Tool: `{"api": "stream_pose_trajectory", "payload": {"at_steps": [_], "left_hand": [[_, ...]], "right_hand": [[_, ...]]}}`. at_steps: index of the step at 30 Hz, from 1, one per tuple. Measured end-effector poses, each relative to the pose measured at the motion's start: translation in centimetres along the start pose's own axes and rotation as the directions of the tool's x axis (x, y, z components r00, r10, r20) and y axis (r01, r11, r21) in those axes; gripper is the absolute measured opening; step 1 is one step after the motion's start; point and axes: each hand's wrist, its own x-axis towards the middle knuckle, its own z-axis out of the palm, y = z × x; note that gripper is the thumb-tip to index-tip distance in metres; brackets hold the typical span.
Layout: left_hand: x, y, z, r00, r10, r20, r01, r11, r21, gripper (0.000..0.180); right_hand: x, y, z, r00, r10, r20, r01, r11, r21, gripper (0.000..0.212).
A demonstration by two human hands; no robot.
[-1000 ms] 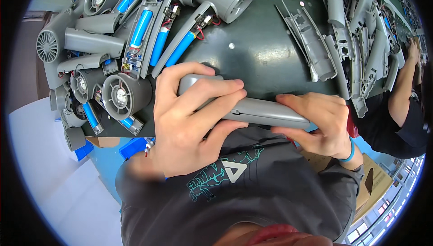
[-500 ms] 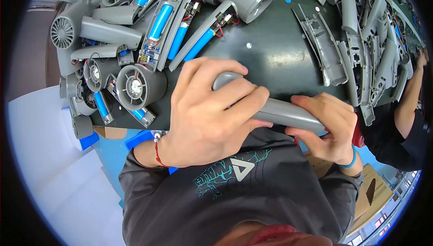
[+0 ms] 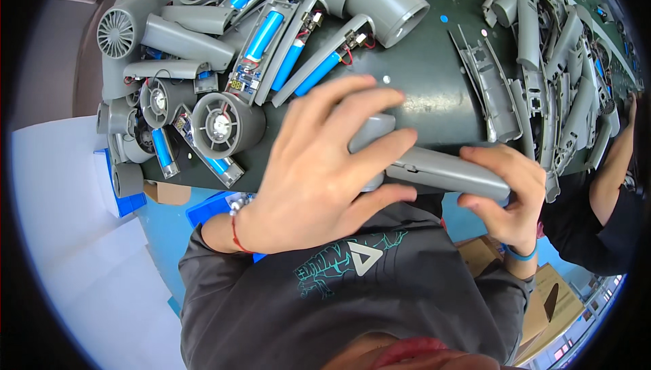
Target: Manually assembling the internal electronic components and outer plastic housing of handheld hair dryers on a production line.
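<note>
In front of my chest is a grey handheld fan [image 3: 453, 172], its handle running to the right with a long seam and small slots showing. My right hand [image 3: 510, 190] grips the handle's far right end between thumb and fingers. My left hand [image 3: 322, 156] lies over the rounded head end with its fingers spread apart. It covers much of that head, and a grey curve shows between the fingers. Whether the left fingers press on the fan is hard to see.
On the dark green table [image 3: 434, 78], opened grey fans [image 3: 224, 126] with blue battery cells [image 3: 264, 34] pile up at the left. A heap of empty grey shell halves [image 3: 576, 78] lies at the right, near another person's arm [image 3: 614, 160]. Cardboard boxes [image 3: 553, 302] stand below.
My left fingers have loosened and spread from their closer wrap around the fan's head. The handle has turned so its seam shows. The view has shifted slightly.
</note>
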Motion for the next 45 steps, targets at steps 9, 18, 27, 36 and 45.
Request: {"api": "stream_pose_trajectory", "payload": {"at_steps": [9,18,27,36,45], "left_hand": [[-0.4,-0.2,2.1,0.992,0.089,-0.091,-0.098,0.99,-0.1,0.044],[0.5,0.2,1.6,0.998,0.07,-0.008,-0.07,0.997,-0.036,0.049],[-0.1,-0.5,0.1,0.998,0.049,-0.046,-0.058,0.972,-0.226,0.081],[-1.0,-1.6,2.8,0.985,-0.025,-0.168,-0.058,0.883,-0.467,0.094],[-1.6,-1.5,2.6,0.973,0.021,-0.229,-0.113,0.91,-0.398,0.068]], "right_hand": [[-0.2,-0.6,2.6,0.994,-0.068,-0.091,0.06,0.994,-0.087,0.044],[0.6,0.3,2.2,0.993,-0.084,-0.084,0.073,0.989,-0.128,0.043],[0.2,-0.8,0.1,0.955,0.281,0.095,-0.296,0.907,0.299,0.035],[0.7,-2.3,1.2,0.732,0.546,0.408,-0.674,0.492,0.551,0.04],[0.8,-1.7,2.1,0.834,0.427,0.349,-0.551,0.629,0.549,0.038]]}}
